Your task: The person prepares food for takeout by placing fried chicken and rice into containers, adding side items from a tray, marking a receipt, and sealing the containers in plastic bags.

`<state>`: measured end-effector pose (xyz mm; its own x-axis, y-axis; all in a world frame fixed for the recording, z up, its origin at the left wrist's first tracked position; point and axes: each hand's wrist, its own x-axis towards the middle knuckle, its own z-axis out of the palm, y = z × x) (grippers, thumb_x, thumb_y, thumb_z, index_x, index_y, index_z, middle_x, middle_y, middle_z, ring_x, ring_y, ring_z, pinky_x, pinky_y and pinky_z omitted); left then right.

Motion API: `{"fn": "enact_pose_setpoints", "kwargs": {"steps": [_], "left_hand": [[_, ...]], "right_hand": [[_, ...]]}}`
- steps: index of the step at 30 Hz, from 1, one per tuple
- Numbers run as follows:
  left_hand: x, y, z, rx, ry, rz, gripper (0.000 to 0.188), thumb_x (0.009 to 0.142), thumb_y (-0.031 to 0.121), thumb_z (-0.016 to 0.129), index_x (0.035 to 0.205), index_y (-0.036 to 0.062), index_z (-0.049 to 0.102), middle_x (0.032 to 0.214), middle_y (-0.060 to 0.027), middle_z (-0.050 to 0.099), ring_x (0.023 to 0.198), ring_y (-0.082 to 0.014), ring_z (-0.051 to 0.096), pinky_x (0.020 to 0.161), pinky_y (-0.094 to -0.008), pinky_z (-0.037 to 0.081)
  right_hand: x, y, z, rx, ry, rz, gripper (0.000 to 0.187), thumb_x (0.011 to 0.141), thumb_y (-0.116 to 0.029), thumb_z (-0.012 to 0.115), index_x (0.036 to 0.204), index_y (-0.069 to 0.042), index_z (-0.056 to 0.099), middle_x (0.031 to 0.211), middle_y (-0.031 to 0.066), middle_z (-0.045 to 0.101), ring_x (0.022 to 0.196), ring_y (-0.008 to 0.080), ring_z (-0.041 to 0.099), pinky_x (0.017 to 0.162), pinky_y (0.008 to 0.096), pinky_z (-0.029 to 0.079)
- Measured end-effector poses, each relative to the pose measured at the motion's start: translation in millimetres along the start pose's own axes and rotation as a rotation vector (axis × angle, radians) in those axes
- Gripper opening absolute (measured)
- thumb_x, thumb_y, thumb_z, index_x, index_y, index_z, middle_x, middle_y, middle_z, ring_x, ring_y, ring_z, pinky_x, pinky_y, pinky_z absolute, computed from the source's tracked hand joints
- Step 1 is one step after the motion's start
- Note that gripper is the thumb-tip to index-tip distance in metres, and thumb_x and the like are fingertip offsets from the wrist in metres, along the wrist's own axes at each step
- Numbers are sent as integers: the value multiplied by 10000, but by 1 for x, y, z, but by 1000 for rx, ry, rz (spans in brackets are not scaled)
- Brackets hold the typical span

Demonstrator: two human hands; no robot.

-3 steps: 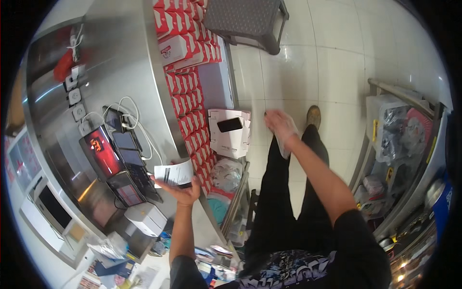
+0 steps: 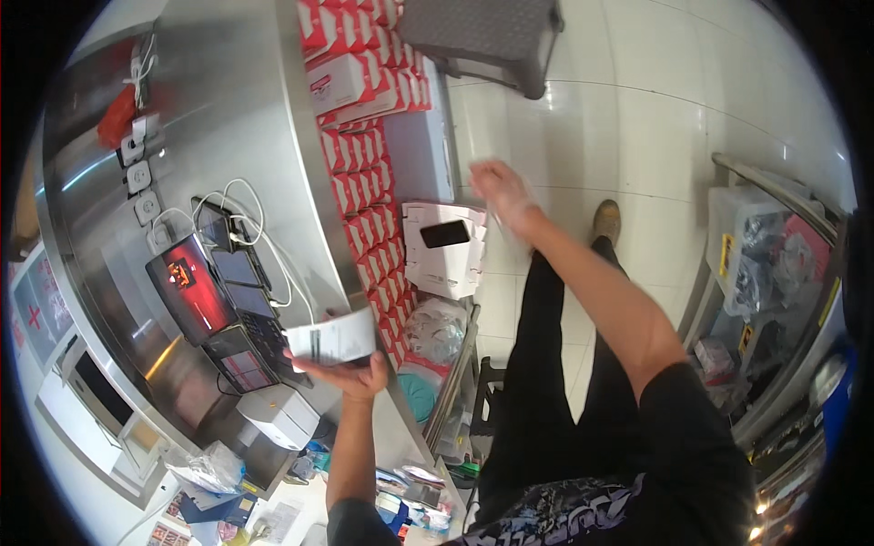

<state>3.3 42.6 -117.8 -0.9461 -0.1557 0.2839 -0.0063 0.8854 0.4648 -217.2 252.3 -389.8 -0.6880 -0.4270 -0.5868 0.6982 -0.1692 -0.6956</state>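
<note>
A white printed paper slip (image 2: 332, 338) curls upward over my left hand (image 2: 350, 375), which grips it between thumb and fingers beside the counter edge. A dark strip shows beneath the slip, and I cannot make out what it is. My right hand (image 2: 503, 194) is raised over the floor, its fingers curled in and blurred. Clear thin plastic shows around that hand and wrist. Whatever lies inside its fingers is hidden. Nearest to it is a black phone (image 2: 445, 234), lying on a flat white carton (image 2: 446, 273).
On the steel counter (image 2: 237, 118) stand a tablet with a red screen (image 2: 191, 287), several smaller devices with white cables, and a white printer (image 2: 278, 417). Red-and-white boxes (image 2: 360, 168) are stacked below. A grey stool (image 2: 482, 32) and a rack with plastic bins (image 2: 765, 246) flank the floor.
My right hand has moved up and left, and its fingers have curled in. My left hand has shifted slightly right and down with the slip. The whole view has shifted a little.
</note>
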Motion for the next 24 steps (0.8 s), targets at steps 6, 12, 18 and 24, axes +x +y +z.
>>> {"fn": "enact_pose_setpoints", "kwargs": {"steps": [6,12,18,24], "left_hand": [[8,-24,55,-172,-21,-11,1309,904,497,763,1672,123,-229,1749,-212,-172,1516,-480,307,1196,-623,361],[-9,-32,44,-114,-101,-52,1280,779,341,802,1691,52,-48,1555,-337,346,1392,-500,478,1113,-555,401],[4,-31,42,-92,-35,-83,1102,739,315,823,1637,23,255,1523,-271,500,1368,-432,533,1024,-496,455],[15,-23,38,-60,-66,-70,958,746,354,838,1496,-47,396,1485,-257,528,1334,-429,534,1068,-543,442]], "right_hand": [[187,-65,74,-430,-50,-135,384,1078,-345,562,1242,-3,622,1109,92,671,1021,196,636,943,344,508],[237,-33,141,-734,-35,-154,412,1088,-356,532,1320,-21,597,1212,106,660,1113,224,627,1003,382,493],[245,-18,130,-593,-20,-161,449,1098,-366,502,1398,-39,573,1315,119,648,1204,252,619,1063,420,479],[185,-20,51,21,-132,-133,492,1108,-376,472,1476,-58,549,1418,133,637,1296,280,610,1123,458,464]]}}
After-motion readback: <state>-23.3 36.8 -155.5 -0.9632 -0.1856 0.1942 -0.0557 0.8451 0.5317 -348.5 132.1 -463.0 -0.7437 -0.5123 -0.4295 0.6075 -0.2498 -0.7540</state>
